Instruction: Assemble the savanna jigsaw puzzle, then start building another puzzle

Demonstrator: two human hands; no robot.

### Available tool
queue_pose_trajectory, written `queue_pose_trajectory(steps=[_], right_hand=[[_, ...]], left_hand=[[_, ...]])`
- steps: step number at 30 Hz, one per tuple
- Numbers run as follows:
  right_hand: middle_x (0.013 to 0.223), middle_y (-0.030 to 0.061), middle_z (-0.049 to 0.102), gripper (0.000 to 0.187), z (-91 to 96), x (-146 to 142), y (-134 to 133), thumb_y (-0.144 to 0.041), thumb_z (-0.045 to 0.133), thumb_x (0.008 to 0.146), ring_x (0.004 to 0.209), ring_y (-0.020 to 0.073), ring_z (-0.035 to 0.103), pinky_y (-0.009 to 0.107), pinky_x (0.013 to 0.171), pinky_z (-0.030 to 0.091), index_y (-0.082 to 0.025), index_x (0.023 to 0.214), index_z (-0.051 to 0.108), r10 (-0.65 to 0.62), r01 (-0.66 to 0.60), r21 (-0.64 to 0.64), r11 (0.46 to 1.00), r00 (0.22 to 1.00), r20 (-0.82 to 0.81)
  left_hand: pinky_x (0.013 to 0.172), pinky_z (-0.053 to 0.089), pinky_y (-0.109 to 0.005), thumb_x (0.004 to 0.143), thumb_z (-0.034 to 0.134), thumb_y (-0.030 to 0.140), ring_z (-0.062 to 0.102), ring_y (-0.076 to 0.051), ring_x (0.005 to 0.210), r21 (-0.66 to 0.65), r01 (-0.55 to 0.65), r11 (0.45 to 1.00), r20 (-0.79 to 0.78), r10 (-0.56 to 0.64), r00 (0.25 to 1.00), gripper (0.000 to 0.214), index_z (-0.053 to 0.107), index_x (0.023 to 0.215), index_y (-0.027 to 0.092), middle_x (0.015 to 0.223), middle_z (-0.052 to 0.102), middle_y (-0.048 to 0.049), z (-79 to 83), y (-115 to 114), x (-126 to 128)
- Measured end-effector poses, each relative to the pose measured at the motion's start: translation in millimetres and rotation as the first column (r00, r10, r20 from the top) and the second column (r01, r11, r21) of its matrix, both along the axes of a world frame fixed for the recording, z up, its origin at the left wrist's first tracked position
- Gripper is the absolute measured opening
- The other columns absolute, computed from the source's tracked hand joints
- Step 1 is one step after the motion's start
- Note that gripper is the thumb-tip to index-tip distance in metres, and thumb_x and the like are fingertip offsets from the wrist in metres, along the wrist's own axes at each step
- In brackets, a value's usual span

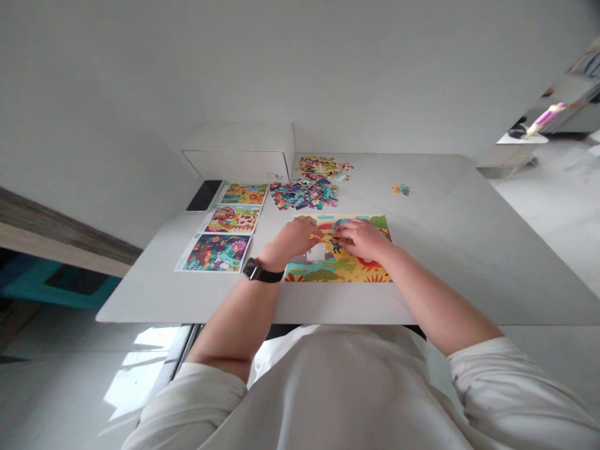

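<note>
- Yellow-and-orange jigsaw puzzle (337,272) lies part-built on the white worktop (445,250), right in front of the person, with a gap left of centre.
- Left hand (293,237), wristwatch (252,269) on its wrist, rests fingers-down on the puzzle.
- Right hand (363,240) curves over the puzzle, fingertips almost meeting the left's; cannot tell whether either pinches a piece.
- Loose pieces (304,194) lie heaped beyond the puzzle, with picture cards (215,252) to their left.

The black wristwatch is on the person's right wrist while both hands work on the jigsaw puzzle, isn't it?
Not quite: the head view shows the black wristwatch on the left wrist, not the right. The rest stands: the left hand and right hand are both on the jigsaw puzzle.
</note>
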State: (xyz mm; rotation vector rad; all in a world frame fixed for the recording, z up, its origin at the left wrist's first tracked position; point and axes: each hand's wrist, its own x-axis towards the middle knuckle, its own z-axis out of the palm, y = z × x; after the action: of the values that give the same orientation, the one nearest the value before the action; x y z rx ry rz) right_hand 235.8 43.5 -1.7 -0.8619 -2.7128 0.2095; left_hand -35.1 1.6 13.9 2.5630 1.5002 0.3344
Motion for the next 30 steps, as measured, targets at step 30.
queue_pose_trajectory(steps=[30], right_hand=[[0.144, 0.0102, 0.073, 0.048, 12.7, 29.5, 8.0, -0.037, 0.097, 0.081, 0.131, 0.034, 0.07, 0.05, 0.118, 0.055, -0.03, 0.127, 0.085, 0.039, -0.034, -0.255, 0.966, 0.999, 0.015]], left_hand=[[0.139, 0.025, -0.056, 0.082, 0.093, 0.062, 0.03, -0.04, 0.171, -0.224, 0.286, 0.932, 0.132, -0.262, 0.956, 0.095, 0.058, 0.166, 0.036, 0.188, 0.027, -0.0092, -7.7, 0.8, 4.4]])
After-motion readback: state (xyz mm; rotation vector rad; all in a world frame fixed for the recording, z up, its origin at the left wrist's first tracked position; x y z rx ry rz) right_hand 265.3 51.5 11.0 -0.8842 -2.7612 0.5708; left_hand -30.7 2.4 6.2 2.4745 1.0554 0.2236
